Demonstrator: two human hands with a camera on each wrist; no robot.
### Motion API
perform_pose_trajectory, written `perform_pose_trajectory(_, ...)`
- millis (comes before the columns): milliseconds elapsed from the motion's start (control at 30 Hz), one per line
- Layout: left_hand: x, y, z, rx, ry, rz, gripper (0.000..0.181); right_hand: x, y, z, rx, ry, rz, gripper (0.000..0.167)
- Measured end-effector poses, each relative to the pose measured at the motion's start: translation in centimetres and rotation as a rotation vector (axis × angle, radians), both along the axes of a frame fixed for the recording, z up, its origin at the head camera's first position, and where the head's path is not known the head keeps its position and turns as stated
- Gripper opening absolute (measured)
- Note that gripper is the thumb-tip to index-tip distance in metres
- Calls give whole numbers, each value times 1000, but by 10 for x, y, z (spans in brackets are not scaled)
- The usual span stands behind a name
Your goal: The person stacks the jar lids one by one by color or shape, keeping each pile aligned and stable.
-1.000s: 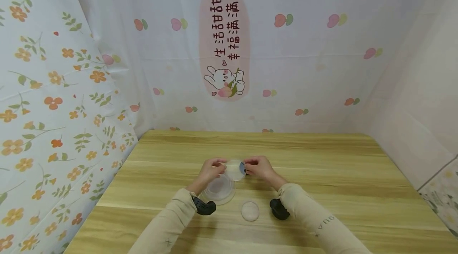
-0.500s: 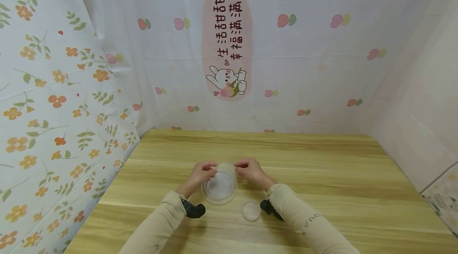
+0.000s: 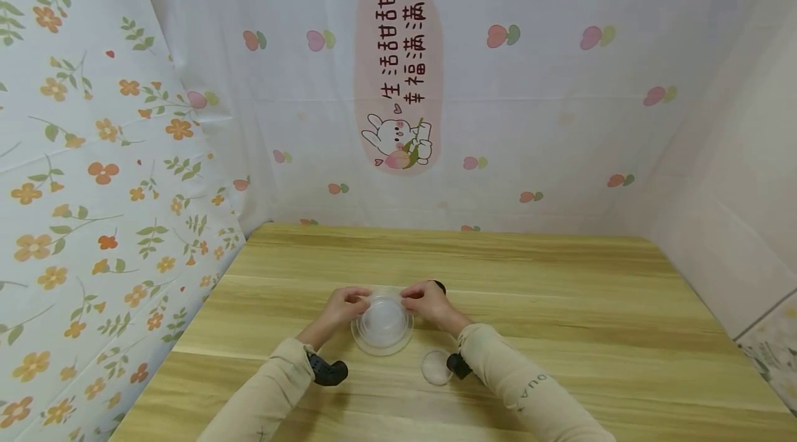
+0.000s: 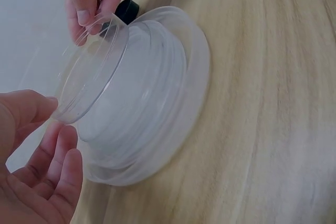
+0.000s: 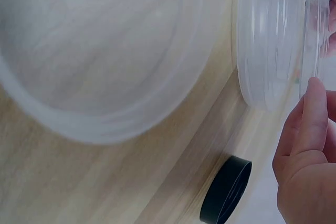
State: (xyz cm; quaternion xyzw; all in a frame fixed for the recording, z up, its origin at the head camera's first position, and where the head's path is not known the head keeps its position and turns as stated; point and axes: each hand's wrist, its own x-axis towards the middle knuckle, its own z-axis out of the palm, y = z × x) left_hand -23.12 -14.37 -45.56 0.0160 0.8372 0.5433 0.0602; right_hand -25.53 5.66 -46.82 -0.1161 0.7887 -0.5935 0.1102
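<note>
My left hand (image 3: 339, 309) and right hand (image 3: 431, 305) pinch opposite edges of a clear round plastic lid (image 4: 97, 74), thumb against fingers. It is held just above a stack of clear round lids (image 4: 142, 103), tilted in the left wrist view. Whether it touches the stack I cannot tell. At the bottom of that stack a wider clear lid (image 4: 202, 72) lies on the table. In the right wrist view the held lid (image 5: 312, 45) is seen edge-on, with a narrow space between it and the stack (image 5: 268, 40).
One smaller clear lid (image 3: 436, 367) lies alone near the right wrist, on the wooden table (image 3: 529, 290). A black round cap (image 5: 226, 190) sits beyond the right hand, close to the stack. Dark wrist cameras (image 3: 328, 371) are strapped to both wrists. Patterned cloth (image 3: 535, 117) hangs behind the table.
Both hands have moved left and slightly toward the body, bringing the held lid from beside the stack to above it. The stack and the lone lid have stayed put.
</note>
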Motion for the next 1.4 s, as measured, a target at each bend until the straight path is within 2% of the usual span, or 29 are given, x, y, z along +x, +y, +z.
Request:
perform_pose_trajectory(67, 1, -1, 0, -6, -17, 4, 26, -3, 2, -6, -15, 32, 37, 19)
perform_pose_trajectory(167, 2, -2, -2, -27, -24, -2, 26, -4, 2, -11, -8, 35, 63, 19)
perform_pose_trajectory(333, 2, -4, -8, -26, -15, 9, 25, 2, -2, -4, 23, -38, 36, 20)
perform_pose_trajectory(600, 2, -3, -13, -9, -25, 31, 24, 6, -4, 1, 56, -49, 35, 20)
perform_pose_trajectory(1000, 5, -3, -12, -9, -26, 10, 25, 5, -3, -1, 84, -47, 37, 18)
perform_pose_trajectory(1400, 4, -4, -12, -38, -29, -4, 25, 5, -3, 0, 117, 16, 72, 16)
